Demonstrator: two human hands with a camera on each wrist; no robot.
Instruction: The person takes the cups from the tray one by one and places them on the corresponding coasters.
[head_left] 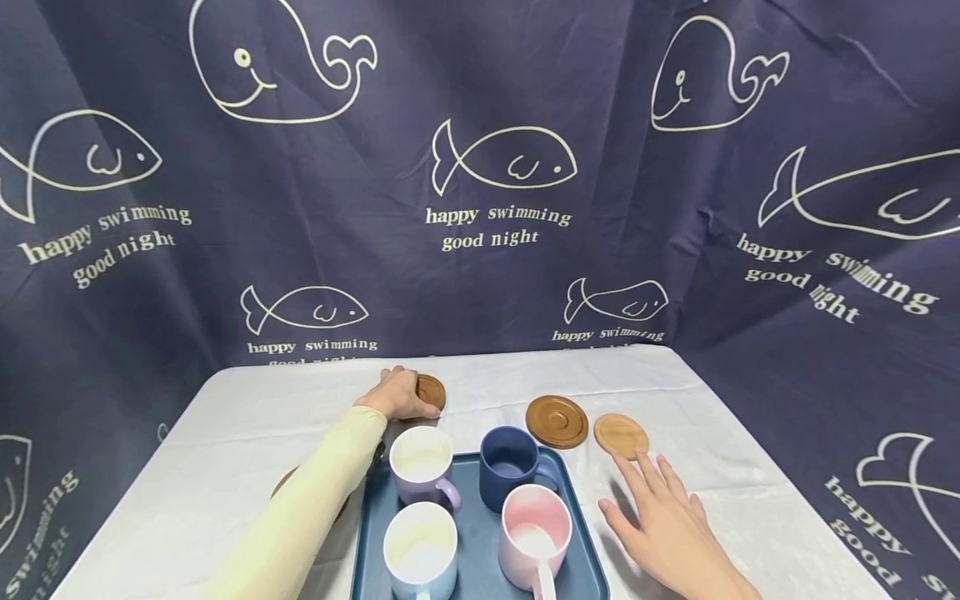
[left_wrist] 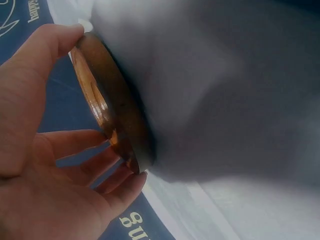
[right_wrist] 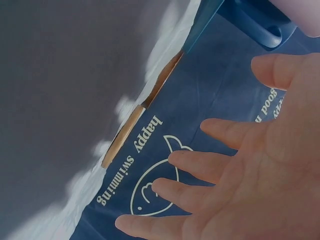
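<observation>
At the far left part of the table, my left hand point(head_left: 397, 393) holds a round brown wooden coaster point(head_left: 431, 392) by its rim. The left wrist view shows the thumb on one edge of this coaster point(left_wrist: 120, 95) and the fingertips on the opposite edge. My right hand point(head_left: 671, 529) is spread with straight fingers and holds nothing. Just beyond its fingertips lies a light wooden coaster point(head_left: 621, 436); whether they touch it I cannot tell. A darker wooden coaster point(head_left: 557, 422) lies to the left of that one.
Between the arms, a blue tray point(head_left: 476, 533) carries a purple mug point(head_left: 422, 462), a navy mug point(head_left: 504, 467), a light blue mug point(head_left: 420, 550) and a pink mug point(head_left: 534, 537). The left forearm mostly hides another round brown item point(head_left: 283, 481). A patterned curtain point(head_left: 495, 275) hangs behind.
</observation>
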